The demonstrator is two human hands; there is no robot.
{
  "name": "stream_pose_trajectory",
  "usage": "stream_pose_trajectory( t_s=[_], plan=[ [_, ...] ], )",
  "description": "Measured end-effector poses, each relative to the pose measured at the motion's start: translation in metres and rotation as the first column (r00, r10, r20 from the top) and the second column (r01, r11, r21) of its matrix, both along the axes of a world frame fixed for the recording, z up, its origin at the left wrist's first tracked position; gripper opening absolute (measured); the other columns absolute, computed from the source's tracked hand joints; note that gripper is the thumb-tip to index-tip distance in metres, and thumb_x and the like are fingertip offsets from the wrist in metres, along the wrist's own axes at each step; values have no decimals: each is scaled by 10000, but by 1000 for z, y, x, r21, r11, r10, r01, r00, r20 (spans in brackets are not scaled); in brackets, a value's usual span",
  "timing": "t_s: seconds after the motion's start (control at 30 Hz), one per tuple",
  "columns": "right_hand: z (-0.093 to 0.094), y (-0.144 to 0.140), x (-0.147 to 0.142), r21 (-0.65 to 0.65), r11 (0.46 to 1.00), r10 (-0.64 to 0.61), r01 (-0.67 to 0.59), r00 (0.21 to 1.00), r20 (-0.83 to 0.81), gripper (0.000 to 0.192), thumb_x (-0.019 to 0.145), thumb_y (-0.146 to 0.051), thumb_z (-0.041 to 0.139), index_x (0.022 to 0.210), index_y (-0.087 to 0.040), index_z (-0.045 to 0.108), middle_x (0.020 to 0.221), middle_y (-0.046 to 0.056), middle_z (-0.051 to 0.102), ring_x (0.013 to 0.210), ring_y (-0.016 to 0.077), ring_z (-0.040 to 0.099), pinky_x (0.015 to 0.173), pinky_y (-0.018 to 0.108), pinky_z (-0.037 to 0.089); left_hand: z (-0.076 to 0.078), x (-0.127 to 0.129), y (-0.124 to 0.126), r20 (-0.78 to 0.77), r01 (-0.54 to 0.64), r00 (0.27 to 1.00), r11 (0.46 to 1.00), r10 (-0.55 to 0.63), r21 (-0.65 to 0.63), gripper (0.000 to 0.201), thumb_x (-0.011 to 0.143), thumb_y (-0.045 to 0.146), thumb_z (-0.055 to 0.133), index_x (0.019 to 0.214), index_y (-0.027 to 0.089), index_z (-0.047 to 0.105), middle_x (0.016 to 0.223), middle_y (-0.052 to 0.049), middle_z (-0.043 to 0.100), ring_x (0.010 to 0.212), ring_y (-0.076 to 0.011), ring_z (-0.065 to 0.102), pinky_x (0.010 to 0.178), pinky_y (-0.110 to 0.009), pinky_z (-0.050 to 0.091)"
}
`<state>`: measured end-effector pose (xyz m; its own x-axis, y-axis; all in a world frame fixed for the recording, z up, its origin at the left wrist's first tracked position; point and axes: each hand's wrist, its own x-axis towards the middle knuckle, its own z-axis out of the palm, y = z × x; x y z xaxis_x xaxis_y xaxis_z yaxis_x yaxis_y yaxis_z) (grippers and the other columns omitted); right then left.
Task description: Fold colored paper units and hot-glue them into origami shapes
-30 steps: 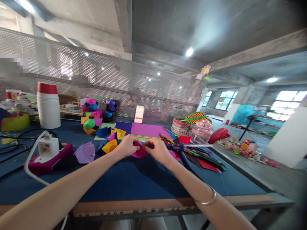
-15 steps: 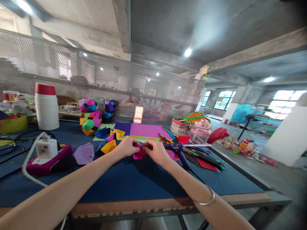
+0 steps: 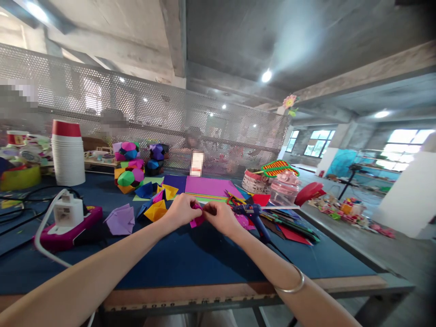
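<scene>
Both hands, left (image 3: 182,210) and right (image 3: 220,216), pinched shut on magenta paper piece (image 3: 196,221) at frame centre, lifted just off the bench (image 3: 190,259) for folding. Folded yellow piece (image 3: 156,210) and glue gun (image 3: 254,213) parked close beside, within easy reach

Item: 1 piece of magenta folded paper (image 3: 197,220), small and creased, largely hidden. Position: pinched between left hand (image 3: 180,210) and right hand (image 3: 220,216), its lower corner pointing down, over the blue table (image 3: 190,259).
</scene>
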<state>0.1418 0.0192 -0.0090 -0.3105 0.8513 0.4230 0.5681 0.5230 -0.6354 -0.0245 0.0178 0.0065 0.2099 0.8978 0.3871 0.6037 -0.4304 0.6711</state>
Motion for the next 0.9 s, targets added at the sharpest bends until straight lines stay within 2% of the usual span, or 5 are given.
stream_pose_trajectory(
  t_s=[0.23,0.47,0.6,0.77,0.9],
  plan=[
    [3,-3,2,56,997,-62,61,998,9,114,708,-239,592,678,-152,659,621,7,642,588,135,558,544,214,375,-8,2,5,15,56,998,998,-57,21,195,641,207,539,742,140,691,608,-14,622,585,-129,531,535,-223,353],
    [1,-5,1,148,984,-108,99,993,53,76,694,-191,564,657,-158,622,610,-4,618,576,120,545,539,200,357,-9,3,-2,-161,52,987,967,-12,248,138,691,187,525,737,178,655,741,-43,678,730,-176,604,637,-249,394],
    [2,-5,1,206,972,-134,114,987,88,58,684,-161,559,659,-163,610,620,-2,617,581,118,540,544,199,341,-10,3,-3,-226,93,974,950,-25,297,181,692,185,540,830,185,657,834,-62,691,821,-207,624,692,-263,414],
    [1,-6,2,231,967,-138,108,984,115,58,694,-156,551,658,-169,595,617,-4,612,565,111,520,541,197,329,-10,2,-1,-211,99,977,951,-37,292,150,726,180,509,763,182,654,773,-46,685,753,-178,618,655,-245,398],
    [0,-9,0,247,965,-126,91,984,128,66,706,-157,542,661,-172,588,618,-4,613,568,111,531,544,197,330,-7,3,-2,-201,78,979,956,-21,283,148,697,145,502,697,174,647,701,-32,671,699,-161,595,617,-238,366]
  ],
)
